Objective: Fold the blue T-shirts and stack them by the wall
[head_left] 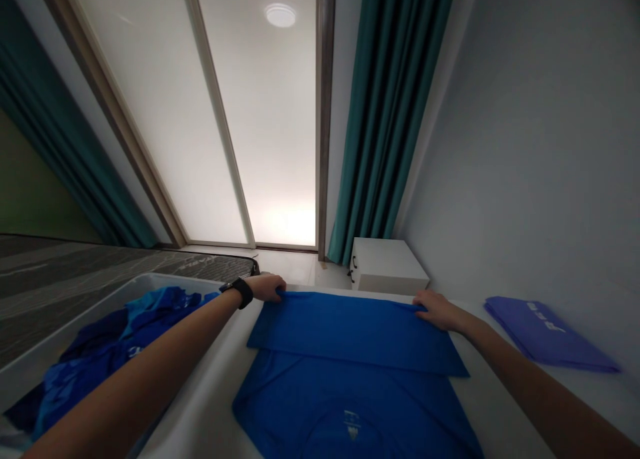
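A blue T-shirt (350, 379) lies flat on a white table (490, 406), its far part folded back over itself into a band. My left hand (267, 287), with a black watch on the wrist, pinches the far left corner of that fold. At the far right corner my right hand (437, 310) rests on the cloth with fingers curled onto the edge.
A white bin (45, 359) at the left holds a heap of blue garments (115, 346). A folded purple-blue garment (545, 332) lies at the right by the wall. Behind the table stand a white cabinet (385, 266), teal curtains (390, 112) and frosted glass panels.
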{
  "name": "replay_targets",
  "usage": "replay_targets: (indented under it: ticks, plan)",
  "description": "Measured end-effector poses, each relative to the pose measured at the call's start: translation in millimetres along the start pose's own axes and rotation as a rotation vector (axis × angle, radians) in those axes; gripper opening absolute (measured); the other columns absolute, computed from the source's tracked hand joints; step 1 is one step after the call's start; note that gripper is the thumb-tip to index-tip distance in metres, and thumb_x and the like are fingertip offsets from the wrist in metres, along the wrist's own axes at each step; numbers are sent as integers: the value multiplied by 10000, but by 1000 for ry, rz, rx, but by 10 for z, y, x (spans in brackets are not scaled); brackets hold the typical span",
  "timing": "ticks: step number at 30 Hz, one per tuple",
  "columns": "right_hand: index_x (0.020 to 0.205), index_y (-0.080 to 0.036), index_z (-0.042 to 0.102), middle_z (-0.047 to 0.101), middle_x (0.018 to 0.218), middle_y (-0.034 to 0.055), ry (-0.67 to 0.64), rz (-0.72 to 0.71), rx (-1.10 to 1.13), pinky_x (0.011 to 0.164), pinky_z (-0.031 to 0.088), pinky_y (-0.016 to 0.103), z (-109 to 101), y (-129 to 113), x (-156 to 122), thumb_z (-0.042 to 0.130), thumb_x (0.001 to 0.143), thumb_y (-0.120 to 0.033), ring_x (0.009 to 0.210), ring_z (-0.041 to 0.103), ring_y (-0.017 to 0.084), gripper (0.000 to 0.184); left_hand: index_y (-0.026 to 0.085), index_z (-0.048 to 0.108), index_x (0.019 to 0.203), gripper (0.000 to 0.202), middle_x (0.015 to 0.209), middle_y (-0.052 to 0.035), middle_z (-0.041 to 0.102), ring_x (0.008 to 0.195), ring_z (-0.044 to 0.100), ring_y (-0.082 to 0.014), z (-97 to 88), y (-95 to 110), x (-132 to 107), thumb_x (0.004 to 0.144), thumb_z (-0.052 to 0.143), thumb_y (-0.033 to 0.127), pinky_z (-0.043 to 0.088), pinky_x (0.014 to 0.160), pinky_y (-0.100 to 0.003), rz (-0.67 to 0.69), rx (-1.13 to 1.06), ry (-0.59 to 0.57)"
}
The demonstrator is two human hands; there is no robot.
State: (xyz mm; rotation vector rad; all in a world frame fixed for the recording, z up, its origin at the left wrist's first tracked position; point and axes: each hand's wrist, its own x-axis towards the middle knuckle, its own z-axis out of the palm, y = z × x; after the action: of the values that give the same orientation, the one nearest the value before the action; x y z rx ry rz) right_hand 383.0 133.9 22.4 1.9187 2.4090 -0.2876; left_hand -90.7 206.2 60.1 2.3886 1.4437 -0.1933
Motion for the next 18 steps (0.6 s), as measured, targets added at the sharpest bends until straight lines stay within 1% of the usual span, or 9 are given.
replay_targets:
  ticks: [2,4,7,9,11,13,15,16,18]
  plan:
    - [818,-203,714,641,1057,116,50,2,-63,939,413,406,-18,-44,-21,654,756,-197,1094,564,309,86,237,686,793,142,951,-33,687,974,620,-245,-8,9,-3,651,695,240,443,919,-316,11,17,27]
    - [810,-206,717,636,1080,124,85,3,-140,982,380,441,-33,-103,-53,657,749,-169,1146,535,327,93,240,686,801,143,983,-36,680,1021,602,-249,-15,23,-14,659,703,234,414,968,-327,17,28,47]
    - [837,-205,714,679,1031,125,79,75,-163,989,372,453,-54,-194,-111,603,790,-135,1108,581,311,139,244,685,795,121,971,-46,679,1033,595,-256,-21,54,-63,677,704,220,392,999,-359,-1,37,72]
    - [885,-199,709,702,1003,137,66,154,-115,933,412,453,-66,-241,-147,541,839,-145,1042,629,309,184,238,682,780,107,1034,-70,672,1112,562,-281,-12,86,-115,689,690,181,358,1037,-400,-32,32,112]
    - [938,-195,699,717,956,144,57,215,-68,833,464,428,-74,-273,-177,479,883,-178,948,674,302,227,224,674,767,102,1132,-103,650,1222,496,-313,10,130,-166,716,650,139,310,1072,-451,-84,9,169]
    - [996,-191,678,730,825,118,22,266,5,713,496,373,-69,-294,-197,418,920,-218,774,708,263,272,208,659,764,108,1156,-134,646,1261,474,-341,45,178,-201,745,604,117,300,1067,-506,-151,-41,214]
    - [1107,-178,629,715,678,71,-28,304,90,596,497,312,-45,-306,-210,356,946,-238,581,689,209,322,197,637,781,108,1060,-151,685,1187,551,-359,86,220,-216,756,577,111,359,1009,-541,-224,-129,225]
    - [1178,-167,585,710,647,57,-48,329,166,543,487,287,-26,-310,-215,330,954,-241,518,670,192,347,192,624,795,103,974,-150,707,1100,613,-360,107,237,-217,753,573,113,410,956,-541,-259,-190,215]
    - [1297,-143,472,724,680,62,-53,395,402,468,468,259,24,-315,-228,301,964,-247,480,658,181,389,185,592,840,105,781,-127,721,861,705,-334,150,261,-220,755,567,128,507,809,-494,-321,-345,173]
